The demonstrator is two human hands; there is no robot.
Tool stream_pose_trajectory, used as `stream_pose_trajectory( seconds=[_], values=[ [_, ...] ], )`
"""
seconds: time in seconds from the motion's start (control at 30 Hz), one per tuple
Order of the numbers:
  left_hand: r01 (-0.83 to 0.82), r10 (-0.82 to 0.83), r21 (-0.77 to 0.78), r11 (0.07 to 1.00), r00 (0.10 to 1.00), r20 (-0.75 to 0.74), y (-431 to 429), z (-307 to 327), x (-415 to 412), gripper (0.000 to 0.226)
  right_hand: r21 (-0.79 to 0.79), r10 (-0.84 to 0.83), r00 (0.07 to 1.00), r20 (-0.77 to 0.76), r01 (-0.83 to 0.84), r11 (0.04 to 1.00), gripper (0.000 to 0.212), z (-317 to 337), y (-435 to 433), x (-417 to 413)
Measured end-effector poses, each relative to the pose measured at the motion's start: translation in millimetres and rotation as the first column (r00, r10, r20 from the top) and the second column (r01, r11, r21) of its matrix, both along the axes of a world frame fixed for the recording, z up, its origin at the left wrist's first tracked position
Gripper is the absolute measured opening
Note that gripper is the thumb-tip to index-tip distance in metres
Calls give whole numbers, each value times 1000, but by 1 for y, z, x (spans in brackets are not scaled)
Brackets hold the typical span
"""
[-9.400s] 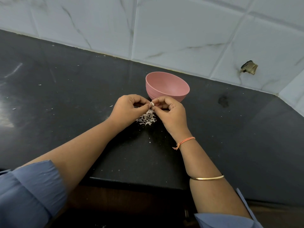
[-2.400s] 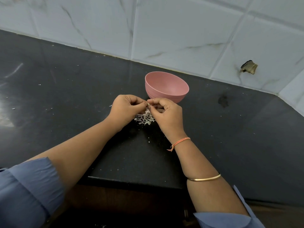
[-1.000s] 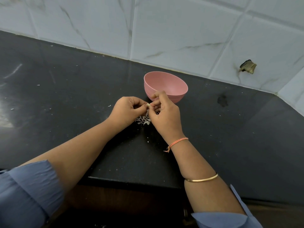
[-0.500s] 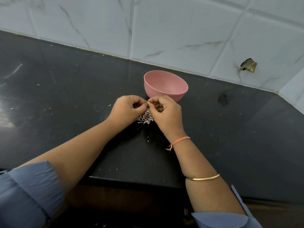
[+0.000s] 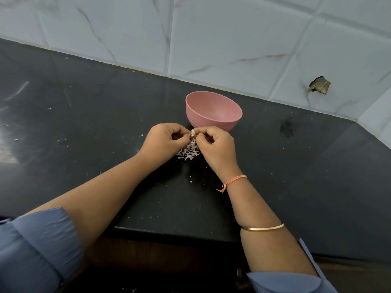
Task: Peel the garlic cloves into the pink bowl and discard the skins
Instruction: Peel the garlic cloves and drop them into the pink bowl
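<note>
Pinching 1 small white garlic clove (image 5: 193, 132) between the fingertips of 2 hands, just above the counter. On its left side, the left hand (image 5: 164, 142), curled tight, thumb & fingers nipping the clove. On its right side, the right hand (image 5: 215, 145), curled too, thumb & 1st finger nipping it from that side. Knuckles up on both, fingertips meeting in the middle. Can't tell if peeled or not; too small.

Right under the hands, a little pile of skins (image 5: 187, 152), thin & whitish, lying on the black counter (image 5: 84, 127), partly hidden by the fingers. A few tiny white bits near the pile & further left.

Just behind the hands, the pink bowl (image 5: 213, 112), upright on the counter, v. close to the right hand's fingers; can't tell if touching. Bottom of the bowl hidden by its near wall.

On the right wrist, an orange thread (image 5: 234, 180); further up that arm, a thin gold bangle (image 5: 262, 228). Blue sleeves (image 5: 40, 246) pushed up on both arms.

To the right of the bowl, a dark smudge (image 5: 286, 129) on the counter. Behind it all, white tiles (image 5: 211, 39) w/ grey streaks, & a broken hole (image 5: 319, 85) in 1 tile at the right.
</note>
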State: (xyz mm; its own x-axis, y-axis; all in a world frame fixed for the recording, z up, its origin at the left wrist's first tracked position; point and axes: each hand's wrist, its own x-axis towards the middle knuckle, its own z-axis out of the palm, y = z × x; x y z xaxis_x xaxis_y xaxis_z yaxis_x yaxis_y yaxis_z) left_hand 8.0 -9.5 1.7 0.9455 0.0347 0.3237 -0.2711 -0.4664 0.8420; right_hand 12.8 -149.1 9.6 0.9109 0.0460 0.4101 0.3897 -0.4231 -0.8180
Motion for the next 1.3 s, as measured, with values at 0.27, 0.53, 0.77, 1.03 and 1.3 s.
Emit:
stream_pose_trajectory(
  seconds=[0.27,0.53,0.77,1.03,1.3],
  values=[
    [70,-70,-2,998,998,10,0,1,-1,14,121,62,987,-147,-44,992,11,2,-2,1],
    [68,-68,1,998,998,-4,0,1,-1,14,306,154,940,-303,-57,950,14,6,-2,0],
    [63,-63,8,998,998,1,-1,0,-1,13,346,183,912,-367,-49,937,12,5,-2,1],
    [-44,41,-85,995,999,-36,1,1,1,13,604,300,851,-430,24,797,12,12,-2,1],
    [-117,112,-124,985,993,-42,5,1,5,26,620,287,899,-331,-22,784,12,14,-2,-3]
  ],
)
